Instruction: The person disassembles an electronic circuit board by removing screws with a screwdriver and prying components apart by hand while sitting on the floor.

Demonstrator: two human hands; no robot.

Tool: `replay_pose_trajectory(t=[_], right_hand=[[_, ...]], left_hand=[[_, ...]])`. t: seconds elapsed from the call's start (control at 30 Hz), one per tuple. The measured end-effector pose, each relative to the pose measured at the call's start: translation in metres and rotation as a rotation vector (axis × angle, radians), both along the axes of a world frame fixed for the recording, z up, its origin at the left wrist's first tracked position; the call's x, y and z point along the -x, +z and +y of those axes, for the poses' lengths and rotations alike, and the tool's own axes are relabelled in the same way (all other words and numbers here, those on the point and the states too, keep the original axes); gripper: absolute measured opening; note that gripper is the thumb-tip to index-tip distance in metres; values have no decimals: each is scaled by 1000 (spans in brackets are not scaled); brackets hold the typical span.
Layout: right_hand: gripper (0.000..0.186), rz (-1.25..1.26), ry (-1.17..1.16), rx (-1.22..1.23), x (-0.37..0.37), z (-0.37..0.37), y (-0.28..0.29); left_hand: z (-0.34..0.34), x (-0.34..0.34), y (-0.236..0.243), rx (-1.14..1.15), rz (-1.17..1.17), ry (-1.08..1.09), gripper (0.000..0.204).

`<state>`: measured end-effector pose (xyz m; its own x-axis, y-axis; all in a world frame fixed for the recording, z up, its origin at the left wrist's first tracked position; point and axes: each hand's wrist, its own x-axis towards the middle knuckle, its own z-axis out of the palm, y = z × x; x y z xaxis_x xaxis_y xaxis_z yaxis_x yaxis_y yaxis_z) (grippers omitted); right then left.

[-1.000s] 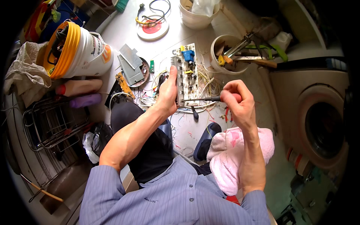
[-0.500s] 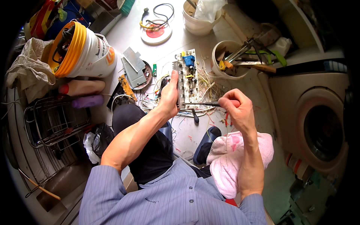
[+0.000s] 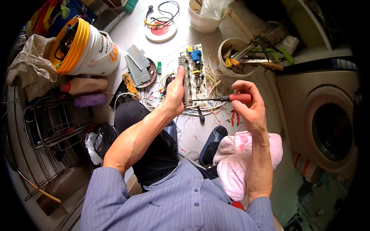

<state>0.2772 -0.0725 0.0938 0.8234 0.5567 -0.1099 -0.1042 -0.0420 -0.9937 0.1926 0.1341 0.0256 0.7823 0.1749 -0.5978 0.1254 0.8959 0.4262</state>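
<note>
Lying between the two hands, the circuit board runs lengthwise twelve to six, over loose wires. Nearer is the left hand, at its eight o'clock, gripping its metal-edged side, thumb up. At four o'clock the right hand pinches a red-handled screwdriver, tip by the board's seven-o'clock corner; contact, can't tell! Pale board, crowded with parts, blue block near twelve. A bucket stands at two.
</note>
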Motion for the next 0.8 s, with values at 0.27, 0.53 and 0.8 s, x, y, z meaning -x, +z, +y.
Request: replay_pose_trajectory(t=[0.27,0.53,0.8], right_hand=[[28,11,26,30,-2,-4,-1],[34,204,-47,49,0,-4,2],[30,197,42,144,-9,-14,-1]], left_hand=[[-1,1,3,-24,0,7,55],[-2,3,5,-48,-26,-13,54],[-3,1,5,-32,-21,-4,55]])
